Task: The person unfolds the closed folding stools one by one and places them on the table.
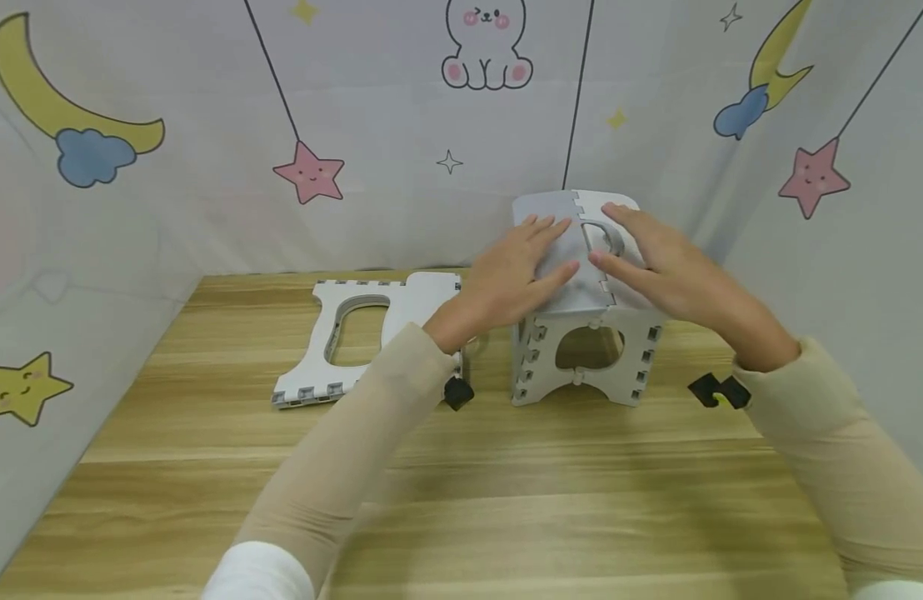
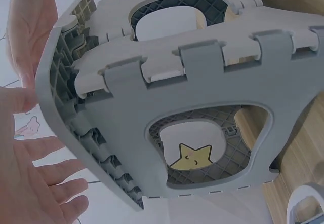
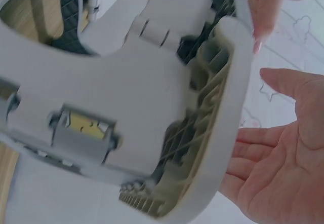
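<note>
Standing stool: a white-and-grey moulded-plastic folding stool (image 1: 581,296) with a two-part top, upright near the back of the yellow-brown wood-grain bench (image 1: 581,517).
Left hand: the left hand (image 1: 510,275) lies palm down over the grey half of the top, fingers straight and parted, gripping nothing.
Right hand: the right hand (image 1: 679,267) is over the white half, thumb set wide of the long fingers, gripping nothing.
Weight and feel: probably light for its bulk, since the wrist views show thin ribbed walls; each panel stiff, the hinged joints giving; the smooth top may be a little slippery; not fragile.
Where to hold: the curved grey handle (image 1: 615,237) at the top's seam looks best for lifting; flat palms either side of the seam suit pressing; hinge gaps could pinch fingers.
Folded neighbour: a flat white-and-grey plastic folded stool (image 1: 409,308) lies to the left, its near right part behind the left forearm.
Hard to tell: whether both palms bear on the top or just skim it, and whether the slightly peaked top is fully flattened; the far legs are hidden.
</note>
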The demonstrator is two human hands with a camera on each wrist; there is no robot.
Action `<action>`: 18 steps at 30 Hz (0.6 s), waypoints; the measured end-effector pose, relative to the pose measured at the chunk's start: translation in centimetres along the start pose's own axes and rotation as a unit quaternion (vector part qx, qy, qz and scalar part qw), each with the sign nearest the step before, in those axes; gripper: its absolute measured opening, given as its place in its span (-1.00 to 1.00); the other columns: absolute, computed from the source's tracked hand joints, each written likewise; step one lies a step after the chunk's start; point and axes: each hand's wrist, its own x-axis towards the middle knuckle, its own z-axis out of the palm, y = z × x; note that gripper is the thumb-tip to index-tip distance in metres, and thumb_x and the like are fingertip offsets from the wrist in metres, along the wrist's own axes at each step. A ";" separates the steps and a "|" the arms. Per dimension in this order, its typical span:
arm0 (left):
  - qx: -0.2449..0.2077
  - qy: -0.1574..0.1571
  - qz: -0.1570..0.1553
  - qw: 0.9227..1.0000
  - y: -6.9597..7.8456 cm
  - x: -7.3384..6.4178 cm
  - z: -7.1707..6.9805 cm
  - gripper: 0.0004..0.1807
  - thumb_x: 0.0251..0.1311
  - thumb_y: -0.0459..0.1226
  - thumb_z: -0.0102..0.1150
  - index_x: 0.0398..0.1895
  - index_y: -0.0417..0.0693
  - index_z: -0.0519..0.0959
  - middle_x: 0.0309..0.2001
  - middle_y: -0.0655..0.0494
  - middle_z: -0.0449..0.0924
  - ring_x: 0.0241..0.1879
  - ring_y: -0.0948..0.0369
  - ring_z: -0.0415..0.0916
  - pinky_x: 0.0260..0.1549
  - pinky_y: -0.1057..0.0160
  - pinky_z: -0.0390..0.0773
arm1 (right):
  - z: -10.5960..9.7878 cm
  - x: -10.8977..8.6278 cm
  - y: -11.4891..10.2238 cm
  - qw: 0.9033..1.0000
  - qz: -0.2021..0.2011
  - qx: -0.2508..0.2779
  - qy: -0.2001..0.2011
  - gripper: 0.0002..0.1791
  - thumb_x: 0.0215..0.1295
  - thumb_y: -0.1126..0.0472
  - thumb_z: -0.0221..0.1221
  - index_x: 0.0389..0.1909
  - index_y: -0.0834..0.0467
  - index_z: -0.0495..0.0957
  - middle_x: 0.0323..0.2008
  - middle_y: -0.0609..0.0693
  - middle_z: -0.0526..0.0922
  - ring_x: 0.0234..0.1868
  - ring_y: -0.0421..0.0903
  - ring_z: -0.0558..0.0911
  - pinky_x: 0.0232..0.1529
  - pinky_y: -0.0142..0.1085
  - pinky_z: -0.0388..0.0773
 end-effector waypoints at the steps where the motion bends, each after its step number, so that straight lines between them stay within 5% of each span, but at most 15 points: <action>1: 0.000 0.000 -0.002 1.000 -0.1 -0.1 -0.1 -0.27 0.49 0.21 -0.27 0.61 0.17 0.02 0.58 0.11 -0.04 0.56 0.15 -0.22 0.48 0.08 -0.05 | 0.1 -0.1 -0.3 1.000 -0.001 -0.003 0.008 -0.17 0.53 -0.19 -0.04 0.59 0.18 -0.07 0.54 0.24 0.01 0.52 0.23 0.00 0.44 0.25 -0.04; 13: -0.027 0.035 0.002 0.999 -2.1 -2.9 -0.7 -0.27 0.49 0.22 -0.24 0.60 0.14 0.06 0.56 0.06 0.02 0.54 0.12 -0.11 0.46 -0.03 0.05 | 1.5 -0.8 -3.5 0.996 -0.057 -0.003 0.070 -0.31 0.50 0.00 0.12 0.48 0.27 0.22 0.46 0.21 0.24 0.47 0.15 0.19 0.39 0.15 0.20; 18: -0.031 0.054 -0.003 0.998 -3.3 -4.5 -1.0 -0.27 0.49 0.21 -0.22 0.59 0.11 0.08 0.55 0.08 0.06 0.52 0.11 -0.04 0.44 -0.05 0.10 | 2.6 -0.7 -5.4 0.990 -0.112 0.015 0.082 -0.38 0.49 0.11 0.15 0.43 0.31 0.28 0.44 0.20 0.28 0.47 0.11 0.21 0.39 0.09 0.24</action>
